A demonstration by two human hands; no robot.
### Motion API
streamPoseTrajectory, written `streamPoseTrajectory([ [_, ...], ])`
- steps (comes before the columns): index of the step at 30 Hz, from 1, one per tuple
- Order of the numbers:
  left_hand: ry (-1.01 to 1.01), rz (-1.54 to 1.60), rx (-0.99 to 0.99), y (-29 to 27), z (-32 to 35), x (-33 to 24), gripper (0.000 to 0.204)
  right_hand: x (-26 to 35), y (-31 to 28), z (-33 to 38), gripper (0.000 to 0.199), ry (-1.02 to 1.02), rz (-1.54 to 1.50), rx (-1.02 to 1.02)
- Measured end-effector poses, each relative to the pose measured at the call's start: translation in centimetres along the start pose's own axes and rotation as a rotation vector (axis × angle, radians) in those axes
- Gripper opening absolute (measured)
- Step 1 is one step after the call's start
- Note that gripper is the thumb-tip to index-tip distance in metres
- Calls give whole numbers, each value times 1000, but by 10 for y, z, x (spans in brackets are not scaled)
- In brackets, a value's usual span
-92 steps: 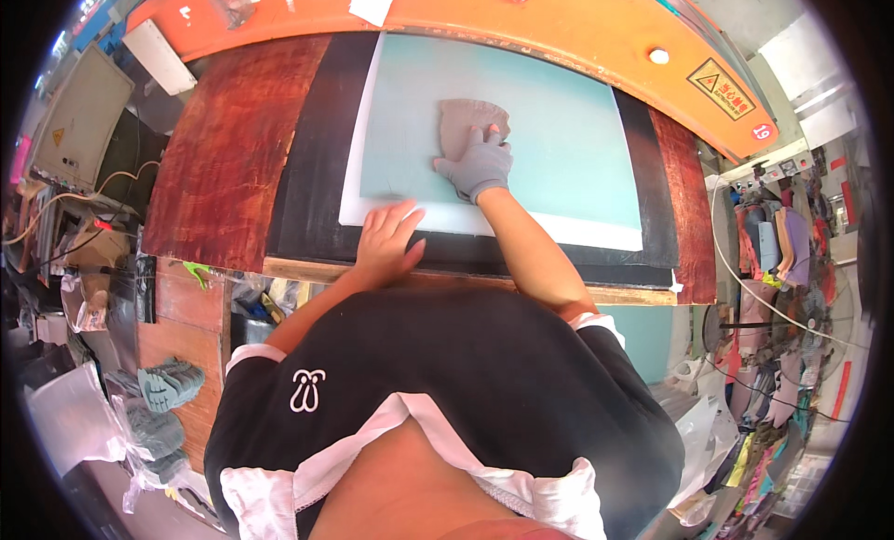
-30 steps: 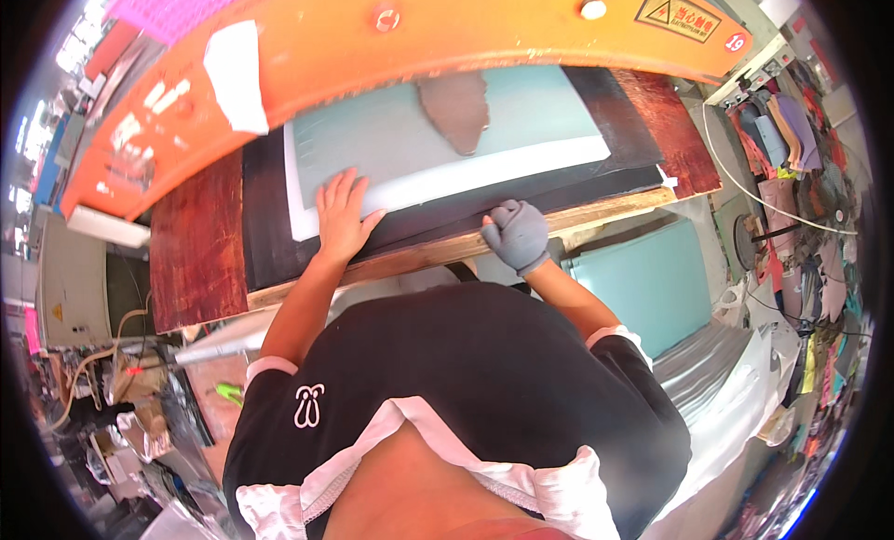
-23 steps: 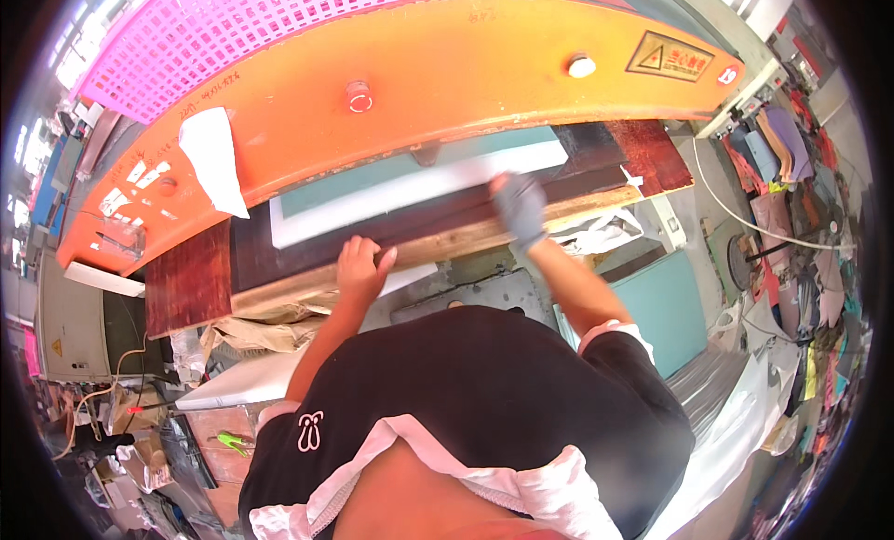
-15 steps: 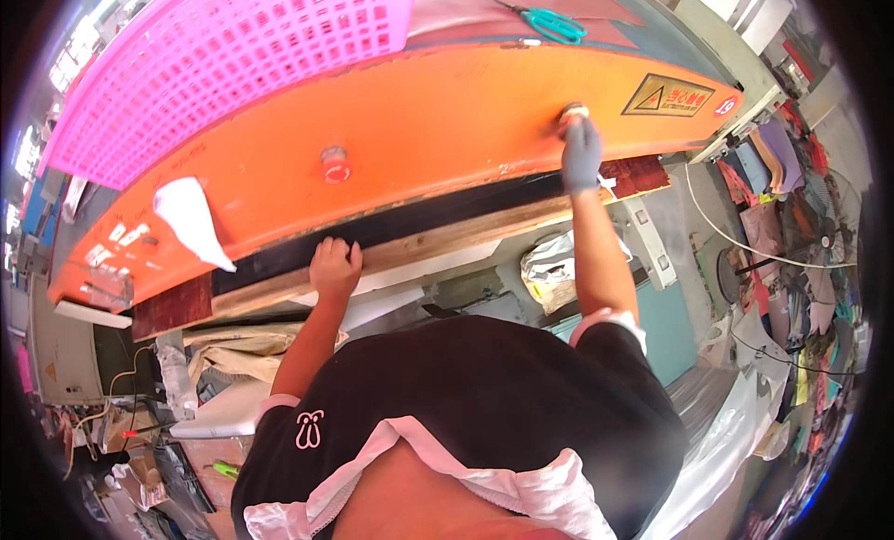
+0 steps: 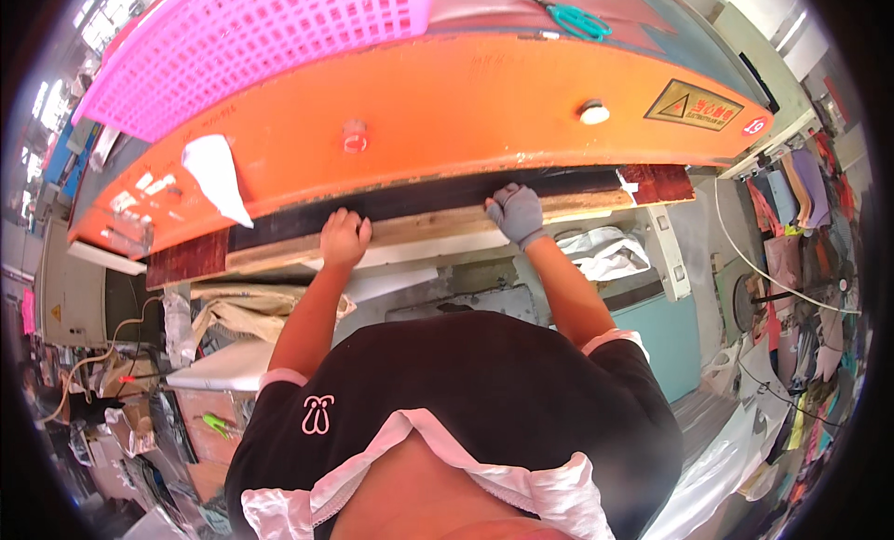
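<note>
A long board [image 5: 428, 225] with a bare wooden front edge and a dark top lies under the orange machine beam [image 5: 447, 112]. My bare left hand [image 5: 345, 237] is at its front edge, left of the middle, fingers bent over onto the black strip [image 5: 410, 200]. Farther right, my right hand [image 5: 518, 214] wears a grey glove with bare fingertips, and its fingers curl over the same edge. Both thumbs' undersides are hidden. On the beam's front sit a red button [image 5: 355, 137] and a white-topped button [image 5: 593, 112], neither touched.
A pink plastic basket [image 5: 251, 51] and teal-handled scissors [image 5: 579, 22] rest on top of the machine. White paper [image 5: 216, 177] hangs on the beam's left. A switch box [image 5: 667, 251] is beyond the board at right. Stacked fabrics [image 5: 792, 191] stand at far right.
My right hand has left the white-topped button and come down and left to the board's edge. My left hand stays at the edge. The whole view has shifted slightly.
</note>
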State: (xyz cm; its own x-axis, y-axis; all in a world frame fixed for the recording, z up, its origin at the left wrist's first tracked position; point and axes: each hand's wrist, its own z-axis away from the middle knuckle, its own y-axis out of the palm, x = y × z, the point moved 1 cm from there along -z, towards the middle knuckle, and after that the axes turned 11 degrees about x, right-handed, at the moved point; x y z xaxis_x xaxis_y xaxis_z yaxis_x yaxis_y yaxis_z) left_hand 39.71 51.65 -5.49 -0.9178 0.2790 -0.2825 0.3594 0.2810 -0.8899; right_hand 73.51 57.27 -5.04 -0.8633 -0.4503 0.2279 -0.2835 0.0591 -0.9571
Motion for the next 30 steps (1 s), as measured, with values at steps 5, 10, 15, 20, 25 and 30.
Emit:
streamPoseTrajectory([
  [5,-55,90,64,0,0,2,24,-5,2,-1,35,1,19,-56],
  [10,-97,100,122,-5,22,-17,26,-1,1,26,30,58,-78,-86],
  [15,-113,84,240,-23,82,-51,32,26,-6,102,26,9,-100,-194],
  [20,-103,98,252,-46,163,-91,32,66,-21,187,22,97,-73,-214],
  [25,-42,164,125,-60,244,-130,28,97,-29,270,18,144,-116,-202],
  [30,30,204,94,-72,307,-155,26,126,-43,288,39,81,-133,-290],
])
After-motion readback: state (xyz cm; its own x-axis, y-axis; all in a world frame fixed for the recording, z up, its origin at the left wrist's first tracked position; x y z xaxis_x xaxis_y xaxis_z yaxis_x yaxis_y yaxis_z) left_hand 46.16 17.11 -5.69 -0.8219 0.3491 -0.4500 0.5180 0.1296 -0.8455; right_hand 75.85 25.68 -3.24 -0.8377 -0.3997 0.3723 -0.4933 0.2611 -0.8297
